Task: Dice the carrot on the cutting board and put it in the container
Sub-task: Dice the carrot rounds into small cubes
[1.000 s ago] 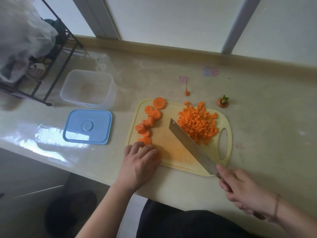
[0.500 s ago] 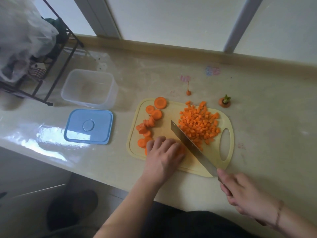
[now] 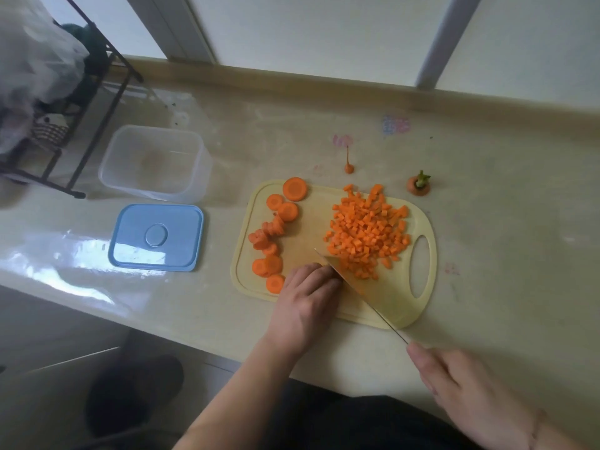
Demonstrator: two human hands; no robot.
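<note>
Gripping the knife [image 3: 363, 289] handle with our right hand [image 3: 470, 394] off the bench's near edge; blade angled across the yellow cutting board [image 3: 311, 237], tip by the diced carrot pile [image 3: 367, 232] on the board's right half. Our left hand [image 3: 305, 306], fingers curled, presses down at the board's near edge beside the blade; can't tell what's under it. Carrot slices [image 3: 276, 235] run along the board's left edge. Clear container [image 3: 156, 162] sits far-left of the board, holding no carrot, blue lid [image 3: 157, 237] just in front of it.
</note>
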